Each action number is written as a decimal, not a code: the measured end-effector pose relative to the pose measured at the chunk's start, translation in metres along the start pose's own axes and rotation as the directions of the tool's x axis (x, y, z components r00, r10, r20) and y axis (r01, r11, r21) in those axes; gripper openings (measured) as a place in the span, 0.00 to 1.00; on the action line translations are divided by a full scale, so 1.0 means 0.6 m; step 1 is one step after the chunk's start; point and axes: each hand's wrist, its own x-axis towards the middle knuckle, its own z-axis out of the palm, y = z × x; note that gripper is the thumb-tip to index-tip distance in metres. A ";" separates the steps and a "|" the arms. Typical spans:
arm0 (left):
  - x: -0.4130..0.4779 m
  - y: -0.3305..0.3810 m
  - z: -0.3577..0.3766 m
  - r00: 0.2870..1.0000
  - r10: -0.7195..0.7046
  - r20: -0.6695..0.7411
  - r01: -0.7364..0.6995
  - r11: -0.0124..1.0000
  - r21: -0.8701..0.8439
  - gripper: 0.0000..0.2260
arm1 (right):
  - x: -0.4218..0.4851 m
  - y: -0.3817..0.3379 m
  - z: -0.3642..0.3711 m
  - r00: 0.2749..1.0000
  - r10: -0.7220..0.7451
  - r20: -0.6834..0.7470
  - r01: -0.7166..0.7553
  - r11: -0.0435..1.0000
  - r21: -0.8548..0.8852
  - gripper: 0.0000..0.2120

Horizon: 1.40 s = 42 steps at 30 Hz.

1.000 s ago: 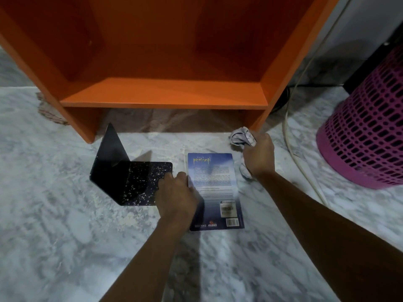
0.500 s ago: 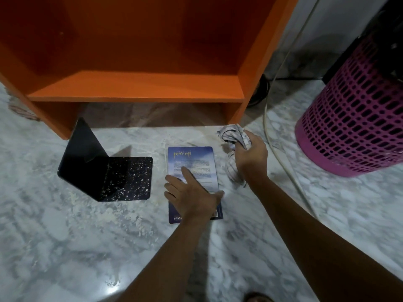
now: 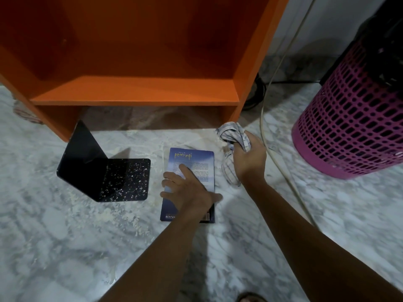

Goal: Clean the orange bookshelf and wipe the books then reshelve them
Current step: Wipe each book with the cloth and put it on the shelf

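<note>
Book (image 3: 192, 162) flat on floor — left hand (image 3: 187, 192) pressing it, right hand (image 3: 248, 158) gripping cloth (image 3: 231, 134).

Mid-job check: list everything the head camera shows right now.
bookshelf: one, orange, standing on the floor, top of view
book: one, blue, flat on floor before bookshelf
bookend: one, black, dust-speckled, left of book
cloth: one, checked grey-white, bunched in right hand
basket: one, pink, far right
cable: one, white, between bookshelf and basket
floor: grey-white marble, dusty
left hand: flat on book
right hand: grips cloth, right of book
</note>
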 end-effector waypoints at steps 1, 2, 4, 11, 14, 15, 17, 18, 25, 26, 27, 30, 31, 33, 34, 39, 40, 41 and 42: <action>0.001 -0.003 -0.006 1.000 0.007 0.020 -0.007 1.000 -0.014 0.66 | 0.000 -0.003 -0.002 1.000 0.002 0.005 -0.002 1.000 0.010 0.13; 0.002 -0.008 -0.012 0.999 0.021 0.047 -0.019 0.998 -0.053 0.66 | 0.001 -0.005 -0.004 1.000 0.001 0.008 -0.001 1.000 0.018 0.13; 0.003 -0.024 -0.034 0.995 0.062 0.083 -0.044 0.978 -0.204 0.66 | 0.003 -0.005 -0.007 1.000 0.000 -0.001 0.000 0.999 0.037 0.14; 0.019 -0.118 -0.126 0.942 0.265 0.208 -0.072 0.760 -0.646 0.38 | 0.003 -0.010 -0.007 0.985 0.162 -0.064 -0.151 0.978 0.146 0.17; 0.022 -0.140 -0.161 0.945 0.276 0.177 -0.093 0.743 -0.663 0.23 | -0.009 -0.015 0.001 0.986 0.163 -0.045 -0.154 0.974 0.164 0.17; 0.024 -0.149 -0.175 0.949 0.274 0.156 -0.097 0.725 -0.682 0.19 | -0.013 -0.018 0.008 0.987 0.155 -0.036 -0.147 0.976 0.159 0.17; 0.027 -0.162 -0.196 0.947 0.292 0.131 -0.118 0.698 -0.706 0.15 | -0.026 -0.019 0.019 0.989 0.145 -0.008 -0.142 0.978 0.155 0.17; 0.030 -0.170 -0.203 0.944 0.304 0.124 -0.133 0.699 -0.703 0.15 | -0.035 -0.024 0.030 0.990 0.140 0.013 -0.140 0.976 0.167 0.17; 0.027 -0.216 -0.220 0.918 0.345 0.194 -0.056 0.598 -0.800 0.20 | -0.151 -0.078 0.105 0.933 -0.101 0.344 0.035 0.981 0.191 0.17; 0.024 -0.222 -0.218 0.908 0.360 0.214 -0.040 0.583 -0.811 0.20 | -0.161 -0.086 0.115 0.905 -0.154 0.397 0.078 0.976 0.202 0.19; 0.018 -0.227 -0.216 0.897 0.379 0.225 -0.036 0.571 -0.820 0.19 | -0.169 -0.093 0.124 0.866 -0.217 0.450 0.129 0.967 0.217 0.22; 0.008 -0.235 -0.200 0.871 0.432 0.235 -0.045 0.546 -0.837 0.14 | -0.167 -0.099 0.148 0.799 -0.323 0.508 0.239 0.945 0.224 0.30; 0.004 -0.235 -0.196 0.867 0.443 0.230 -0.044 0.527 -0.848 0.14 | -0.159 -0.098 0.153 0.815 -0.317 0.486 0.237 0.946 0.219 0.31; -0.003 -0.234 -0.192 0.851 0.477 0.219 -0.049 0.489 -0.871 0.18 | -0.136 -0.094 0.163 0.900 -0.244 0.361 0.189 0.965 0.180 0.30; -0.003 -0.234 -0.192 0.843 0.496 0.211 -0.057 0.472 -0.880 0.20 | -0.120 -0.089 0.172 0.952 -0.149 0.267 0.111 0.982 0.150 0.25; 0.003 -0.228 -0.192 0.859 0.485 0.165 -0.126 0.511 -0.850 0.23 | -0.047 -0.060 0.177 0.810 0.583 0.061 -0.557 0.733 0.390 0.15; 0.004 -0.227 -0.193 0.868 0.471 0.156 -0.132 0.522 -0.843 0.23 | -0.053 -0.066 0.170 0.833 0.554 0.009 -0.508 0.757 0.411 0.16; 0.002 -0.225 -0.194 0.872 0.466 0.148 -0.140 0.529 -0.837 0.23 | -0.067 -0.078 0.161 0.889 0.455 -0.045 -0.404 0.829 0.387 0.17; 0.002 -0.223 -0.195 0.876 0.460 0.145 -0.144 0.536 -0.832 0.23 | -0.084 -0.090 0.153 0.950 0.307 -0.067 -0.268 0.903 0.335 0.17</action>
